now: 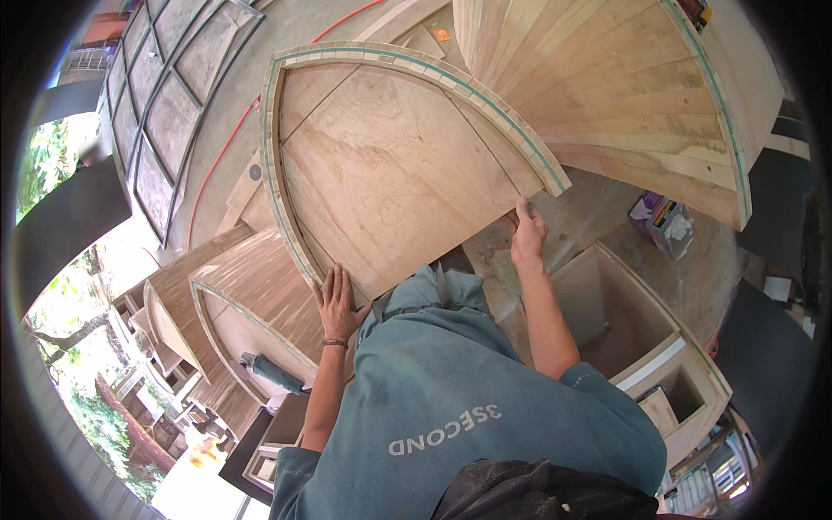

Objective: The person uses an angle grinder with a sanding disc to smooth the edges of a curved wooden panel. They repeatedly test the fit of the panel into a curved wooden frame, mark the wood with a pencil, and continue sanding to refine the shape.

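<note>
In front of me lies a large arched plywood panel (390, 165), its curved edge framed by a raised wooden rim (270, 130) with a green stripe. Pencil-thin dark lines run across its face near the sides. My left hand (336, 303) rests with fingers stretched out on the panel's near left corner, over the end of the rim. At the near right corner, my right hand (527, 234) grips the panel's straight edge, some fingers curled below it. The panel's near edge meets the front of my green shirt (442, 373).
A slatted wooden fan-shaped piece (607, 95) stands at far right. Similar curved wooden pieces (251, 303) are at left, one with a dark green tool (271, 371) on it. An open wooden cabinet (624, 303), a plastic tub (672, 227), a red hose (208, 178) and a metal grid frame (169, 95) surround me.
</note>
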Tool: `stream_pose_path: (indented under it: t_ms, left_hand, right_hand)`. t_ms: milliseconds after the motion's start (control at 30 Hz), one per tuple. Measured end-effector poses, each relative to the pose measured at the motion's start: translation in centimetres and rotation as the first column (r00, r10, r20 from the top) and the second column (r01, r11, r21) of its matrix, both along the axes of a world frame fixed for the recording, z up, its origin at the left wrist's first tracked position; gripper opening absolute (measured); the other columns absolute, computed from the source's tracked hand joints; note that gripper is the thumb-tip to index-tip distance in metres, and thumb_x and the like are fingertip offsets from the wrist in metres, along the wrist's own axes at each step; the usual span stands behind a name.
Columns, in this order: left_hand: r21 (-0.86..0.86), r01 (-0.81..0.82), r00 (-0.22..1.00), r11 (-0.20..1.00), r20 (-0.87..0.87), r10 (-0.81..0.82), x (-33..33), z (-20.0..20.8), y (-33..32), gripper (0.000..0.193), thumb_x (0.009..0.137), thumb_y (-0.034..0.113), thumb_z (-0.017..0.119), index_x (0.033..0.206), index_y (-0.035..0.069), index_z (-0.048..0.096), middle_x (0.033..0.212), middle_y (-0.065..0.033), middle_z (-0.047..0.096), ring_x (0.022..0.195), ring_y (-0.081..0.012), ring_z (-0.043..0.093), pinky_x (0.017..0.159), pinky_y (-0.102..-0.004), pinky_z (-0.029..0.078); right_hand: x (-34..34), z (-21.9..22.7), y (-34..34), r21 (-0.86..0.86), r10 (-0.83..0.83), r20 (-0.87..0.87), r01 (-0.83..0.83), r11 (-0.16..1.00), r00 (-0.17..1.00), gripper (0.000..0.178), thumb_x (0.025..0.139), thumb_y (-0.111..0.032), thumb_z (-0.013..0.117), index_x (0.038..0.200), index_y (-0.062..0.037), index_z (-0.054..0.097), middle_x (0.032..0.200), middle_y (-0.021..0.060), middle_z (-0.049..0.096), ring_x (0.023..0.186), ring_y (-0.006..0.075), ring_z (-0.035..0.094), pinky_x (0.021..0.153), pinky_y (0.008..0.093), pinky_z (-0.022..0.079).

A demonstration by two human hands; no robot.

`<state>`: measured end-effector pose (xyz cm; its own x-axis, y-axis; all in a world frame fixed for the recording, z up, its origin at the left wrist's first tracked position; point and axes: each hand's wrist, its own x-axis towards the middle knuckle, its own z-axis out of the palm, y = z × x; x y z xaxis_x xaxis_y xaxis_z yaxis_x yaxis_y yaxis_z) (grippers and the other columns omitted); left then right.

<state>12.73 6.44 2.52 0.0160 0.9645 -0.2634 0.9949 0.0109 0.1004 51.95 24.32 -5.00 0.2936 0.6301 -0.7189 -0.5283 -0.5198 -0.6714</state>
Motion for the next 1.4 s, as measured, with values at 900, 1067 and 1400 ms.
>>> stream_pose_path:
  t_ms: [900, 1067, 1400]
  left_hand:
    - [0.041, -0.015, 0.999, 0.999, 0.036, 0.014, 0.1, 0.2, 0.2, 0.108, 0.062, 0.037, 0.090, 0.154, 0.006, 0.044, 0.162, -0.0088, 0.043, 0.151, -0.0277, 0.037, 0.129, -0.0577, 0.012]
    - [0.017, -0.007, 0.999, 1.000, 0.051, 0.006, 0.1, 0.4, 0.2, 0.103, 0.069, 0.041, 0.085, 0.154, 0.002, 0.042, 0.162, -0.0119, 0.041, 0.151, -0.0295, 0.035, 0.130, -0.0554, 0.009]
    - [0.076, -0.021, 0.995, 0.997, 0.104, 0.013, -0.2, 0.3, 0.0, 0.104, 0.069, 0.050, 0.086, 0.154, 0.005, 0.045, 0.162, -0.0101, 0.042, 0.150, -0.0269, 0.038, 0.128, -0.0582, 0.012]
  right_hand:
    - [-0.1, 1.4, 0.3, 0.021, 0.078, 0.059, -0.079, 0.997, 0.995, 0.035, 0.108, -0.026, 0.058, 0.124, 0.0045, 0.063, 0.117, 0.0111, 0.069, 0.102, 0.0198, 0.069, 0.091, 0.0373, 0.059]
    - [0.2, 1.5, 0.5, -0.004, 0.084, 0.074, -0.084, 0.996, 0.994, 0.036, 0.108, -0.027, 0.058, 0.124, 0.0038, 0.064, 0.117, 0.0119, 0.070, 0.102, 0.0206, 0.070, 0.089, 0.0371, 0.059]
    - [0.4, 4.0, 1.5, -0.208, 0.024, 0.391, 0.062, 0.976, 0.920, 0.035, 0.100, -0.032, 0.068, 0.118, -0.0015, 0.065, 0.090, 0.0060, 0.067, 0.079, 0.0157, 0.066, 0.063, 0.0303, 0.057]
